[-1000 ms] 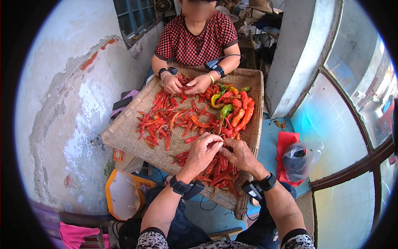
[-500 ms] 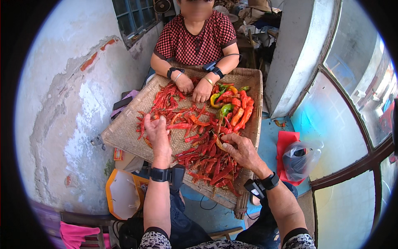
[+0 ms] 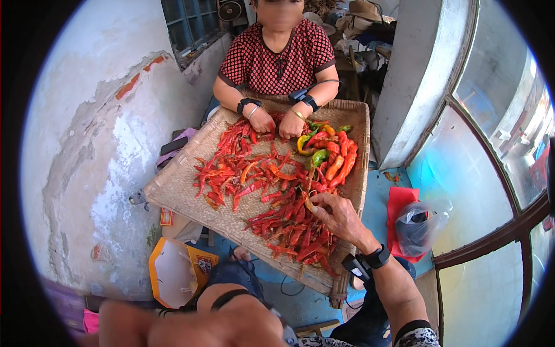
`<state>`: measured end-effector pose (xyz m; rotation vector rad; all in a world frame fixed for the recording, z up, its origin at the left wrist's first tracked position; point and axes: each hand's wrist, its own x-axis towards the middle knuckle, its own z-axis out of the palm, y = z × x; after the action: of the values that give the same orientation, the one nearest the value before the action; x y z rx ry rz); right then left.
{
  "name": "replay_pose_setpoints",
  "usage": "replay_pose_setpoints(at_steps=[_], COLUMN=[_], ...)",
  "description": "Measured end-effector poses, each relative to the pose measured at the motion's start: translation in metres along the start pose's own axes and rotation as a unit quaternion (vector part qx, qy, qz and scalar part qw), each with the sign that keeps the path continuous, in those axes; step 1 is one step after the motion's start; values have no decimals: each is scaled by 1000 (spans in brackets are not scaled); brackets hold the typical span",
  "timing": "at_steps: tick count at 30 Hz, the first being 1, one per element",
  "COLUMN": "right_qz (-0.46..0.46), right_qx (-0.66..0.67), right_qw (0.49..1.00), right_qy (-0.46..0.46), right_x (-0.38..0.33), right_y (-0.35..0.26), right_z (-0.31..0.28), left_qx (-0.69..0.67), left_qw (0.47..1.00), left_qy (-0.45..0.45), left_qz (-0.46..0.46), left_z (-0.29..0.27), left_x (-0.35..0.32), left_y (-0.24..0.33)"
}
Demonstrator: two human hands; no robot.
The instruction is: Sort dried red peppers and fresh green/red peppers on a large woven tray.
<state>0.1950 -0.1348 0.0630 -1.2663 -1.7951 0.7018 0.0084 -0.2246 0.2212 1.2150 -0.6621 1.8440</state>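
A woven square tray (image 3: 185, 182) carries heaps of dried red chili peppers (image 3: 289, 231) across its middle and near side. My right hand (image 3: 341, 220) is over the heap at the tray's right, with thumb and fingers pinched on a yellowish-red chili pepper (image 3: 309, 202). Large and blurred, my left hand (image 3: 202, 329) is raised close to the camera at the lower left, away from the tray; its fingers are smeared. Plump fresh red, orange and green peppers (image 3: 341, 156) lie at the tray's right, beyond my right hand.
Across the tray a person in a red-dotted top (image 3: 277, 63) has both hands on the far chilies. A yellow-edged box (image 3: 173, 274) stands lower left. To the right are a red bag (image 3: 402, 208), a clear plastic bag (image 3: 422, 225) and framed glass panes.
My left hand has left the chilies at the tray's left and swung down and back toward the camera. My right hand stays in nearly the same place, pinching. The other person's hands have shifted slightly.
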Motion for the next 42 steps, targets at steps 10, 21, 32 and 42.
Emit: replay_pose_setpoints(at_steps=[10, 21, 32, 42], right_qz=[15, 1, 5, -7], right_qx=[0, -5, -14, 11], right_qw=[1000, 1000, 1000, 1000], right_qy=[-12, -9, -3, 18], right_x=[-3, -1, -3, -2], right_y=[-5, 0, 1, -6], right_z=[-1, -1, -3, -11], left_qx=[-27, 0, 533, 639], left_qw=[999, 999, 707, 421], left_qy=[-16, 35, -117, -376], left_qz=[-39, 11, -450, -522], left_z=[25, 14, -172, -215], left_x=[-2, 2, -75, -142], left_y=[-4, 0, -74, -87])
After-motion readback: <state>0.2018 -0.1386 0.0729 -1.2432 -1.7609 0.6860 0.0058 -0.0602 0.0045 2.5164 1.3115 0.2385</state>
